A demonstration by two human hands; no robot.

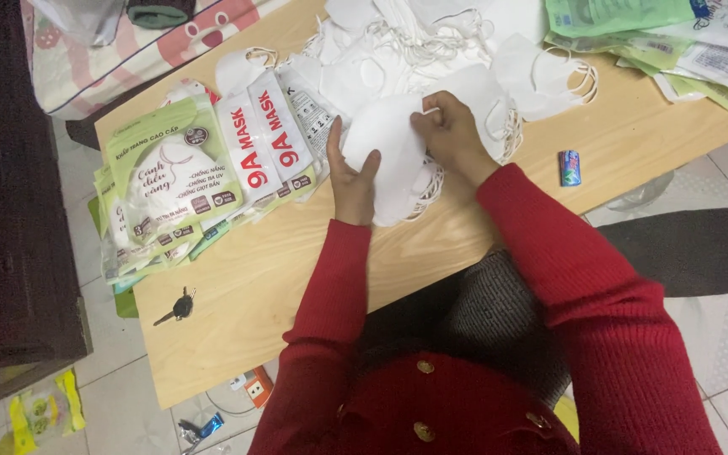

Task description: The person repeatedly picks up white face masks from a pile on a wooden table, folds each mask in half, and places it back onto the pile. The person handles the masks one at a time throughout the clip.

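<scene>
Both hands work on a small stack of white face masks (389, 160) at the near middle of the pale wooden surface (254, 286). The left hand (351, 181) lies flat and open against the left edge of the stack, fingers straight and pointing away from the body, thumb resting on the front of the top mask; its grip is wide, steadying rather than clasping. The right hand (448, 135) has its grip closed narrow, fingers curled and pinching the upper right edge of the same stack. The ear loops (431, 190) of these masks hang out below the right hand, spilling onto the surface. Both arms wear red sleeves.

Just beyond the hands, farther from the body, lies a loose heap of more white masks (431, 46) with tangled loops, spreading to the right of the right hand. To the left of the left hand, touching the heap, sit fanned piles of sealed mask packets: white ones with red lettering (263, 135) nearest, then green-and-white ones (170, 173) farther left, overhanging the edge. Far beyond and right of the right hand is another pile of green packets (659, 42). A small blue wrapped item (570, 167) lies on the surface right of the right hand, apart from it. A bunch of keys (179, 307) rests near the left edge, well to the near left of the left hand.
</scene>
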